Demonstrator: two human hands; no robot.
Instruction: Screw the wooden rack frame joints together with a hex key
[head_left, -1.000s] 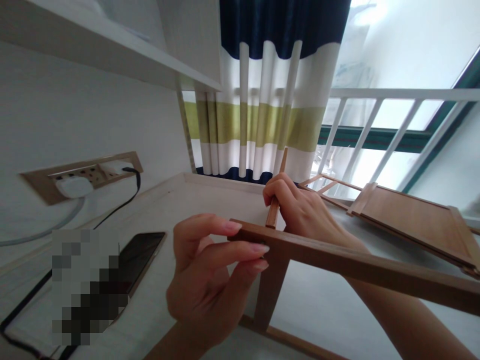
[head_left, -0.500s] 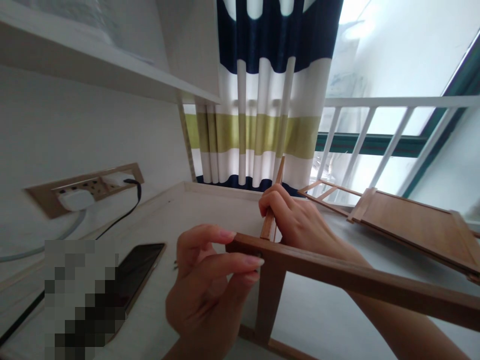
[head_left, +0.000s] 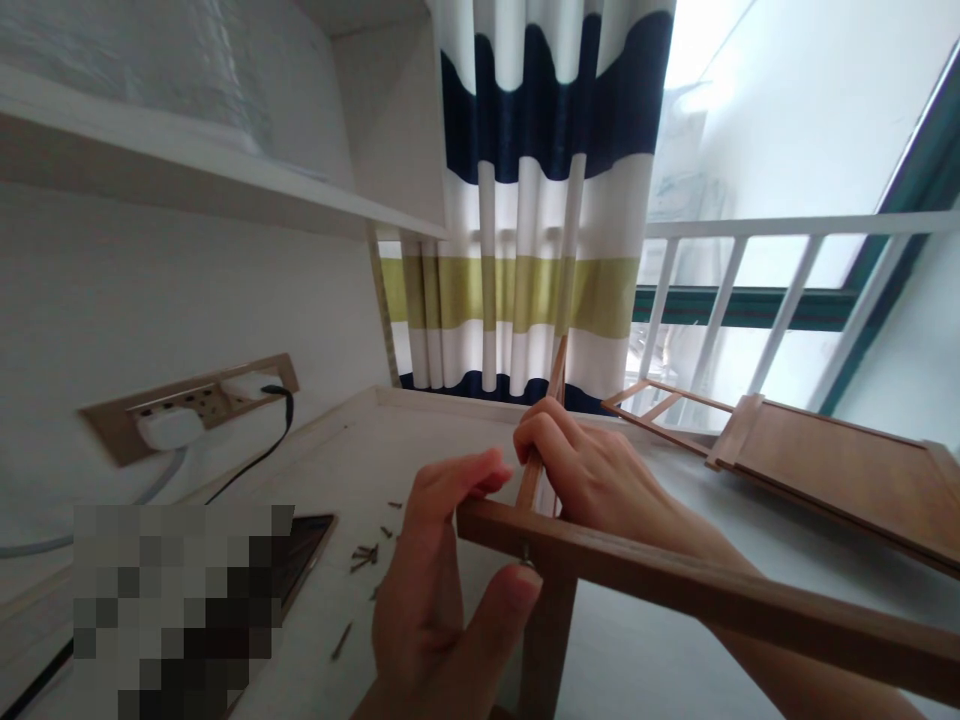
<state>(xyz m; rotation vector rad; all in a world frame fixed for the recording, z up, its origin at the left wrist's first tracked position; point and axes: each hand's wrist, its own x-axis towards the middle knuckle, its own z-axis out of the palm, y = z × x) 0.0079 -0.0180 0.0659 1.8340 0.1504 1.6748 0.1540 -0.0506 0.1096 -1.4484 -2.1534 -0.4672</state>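
Note:
A brown wooden frame (head_left: 675, 577) crosses the lower right, with bars joined at a corner. A small screw (head_left: 526, 554) sits in the side of its front bar near the end, its head sticking out. The thumb of my left hand (head_left: 431, 590) presses at the screw's head, while the fingers curl over the bar's end, closing the hand around it. My right hand (head_left: 592, 465) is wrapped round the bar running away toward the curtain, just behind the corner. Several loose screws (head_left: 365, 556) lie on the white tabletop (head_left: 450, 425) left of my left hand.
A phone (head_left: 311, 550), partly pixelated, lies at the lower left. Plugs and cords hang from a wall socket (head_left: 202, 405). Overhead juts a white shelf (head_left: 225, 165). Another wooden panel (head_left: 832, 455) rests at the right by the white railing (head_left: 739, 290); a striped curtain (head_left: 551, 215) hangs behind.
My left fingers have left their pinch by the screw and now lie over the bar's end, with the thumb at the screw head. The view has tilted up slightly; loose screws now show.

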